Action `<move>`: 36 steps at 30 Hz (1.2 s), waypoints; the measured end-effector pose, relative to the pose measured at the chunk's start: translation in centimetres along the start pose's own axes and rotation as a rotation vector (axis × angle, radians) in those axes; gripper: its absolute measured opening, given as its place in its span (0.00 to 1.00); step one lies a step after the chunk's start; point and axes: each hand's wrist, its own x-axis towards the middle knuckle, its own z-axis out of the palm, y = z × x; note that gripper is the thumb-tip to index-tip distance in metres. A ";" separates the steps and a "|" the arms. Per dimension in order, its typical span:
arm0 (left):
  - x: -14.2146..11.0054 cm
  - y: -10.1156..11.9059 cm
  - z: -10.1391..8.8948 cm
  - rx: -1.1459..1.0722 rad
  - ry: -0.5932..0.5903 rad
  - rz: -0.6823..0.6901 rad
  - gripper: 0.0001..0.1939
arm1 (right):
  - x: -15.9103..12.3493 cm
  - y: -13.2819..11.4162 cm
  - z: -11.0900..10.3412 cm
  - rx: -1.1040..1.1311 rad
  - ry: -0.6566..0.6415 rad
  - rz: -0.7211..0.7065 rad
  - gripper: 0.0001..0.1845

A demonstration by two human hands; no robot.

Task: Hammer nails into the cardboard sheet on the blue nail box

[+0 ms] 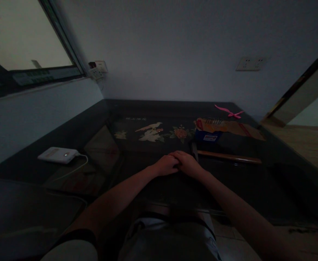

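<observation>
My right hand (186,162) folds over my left hand (166,165) above the table (148,197); I see nothing grasped, but whether the fingers are clenched underneath I cannot tell. The hammer (228,157) lies untouched just right of them, the blue box (206,137) behind it. I judge no handling underway; whether it is unstarted or finished, I cannot tell.

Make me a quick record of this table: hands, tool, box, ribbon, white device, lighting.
Hands: left hand and right hand clasped together
Tool: wooden-handled tool, beside the right hand
Box: blue box, beyond the tool, brown packaging at its top
Ribbon: pink ribbon, near the far right corner
Device: white device, left side, cable attached
Lighting: dim
</observation>
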 end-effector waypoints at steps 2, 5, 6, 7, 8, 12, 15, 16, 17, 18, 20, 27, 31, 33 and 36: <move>0.0 0.0 0.0 -0.004 0.004 0.011 0.09 | 0.0 -0.1 -0.1 -0.002 -0.006 0.005 0.26; 0.0 0.0 0.1 -0.008 0.015 0.016 0.09 | -0.1 -0.3 -0.2 -0.013 -0.006 0.010 0.26; 0.0 0.0 0.1 -0.006 0.017 0.013 0.09 | -0.1 -0.5 -0.3 -0.018 -0.003 0.011 0.26; 0.0 -0.1 0.2 -0.004 0.018 0.010 0.09 | -0.1 -0.6 -0.3 -0.023 -0.001 0.011 0.25; 0.0 -0.2 0.2 -0.002 0.018 0.009 0.08 | -0.2 -0.7 -0.4 -0.028 0.001 0.010 0.25; -0.1 -0.4 0.4 -0.013 0.008 0.023 0.08 | -0.2 -0.9 -0.5 -0.036 0.000 0.000 0.24; -0.1 -0.5 0.5 -0.032 0.002 0.020 0.08 | -0.2 -0.9 -0.5 -0.033 -0.001 0.001 0.24; -0.1 -0.5 0.5 -0.036 0.000 0.015 0.08 | -0.2 -0.9 -0.5 -0.030 -0.003 0.002 0.24; -0.1 -0.5 0.5 -0.038 -0.002 0.010 0.08 | -0.2 -0.9 -0.5 -0.028 -0.004 0.003 0.25; -0.1 -0.5 0.5 -0.038 -0.003 0.007 0.08 | -0.2 -0.8 -0.5 -0.025 -0.006 0.004 0.25; -0.1 -0.5 0.6 -0.034 0.004 0.008 0.08 | -0.2 -0.8 -0.4 -0.023 -0.011 0.006 0.25; -0.1 -0.4 0.5 -0.053 0.001 0.013 0.09 | -0.2 -0.5 -0.3 -0.022 -0.001 0.015 0.25; -0.1 -0.4 0.4 -0.046 -0.013 -0.004 0.09 | -0.2 -0.6 -0.4 -0.020 -0.002 0.011 0.25; 0.0 -0.4 0.4 -0.038 -0.015 -0.001 0.09 | -0.2 -0.6 -0.4 -0.022 -0.002 0.012 0.25; 0.0 -0.4 0.5 -0.037 -0.012 0.005 0.09 | -0.2 -0.7 -0.4 -0.027 -0.004 0.012 0.25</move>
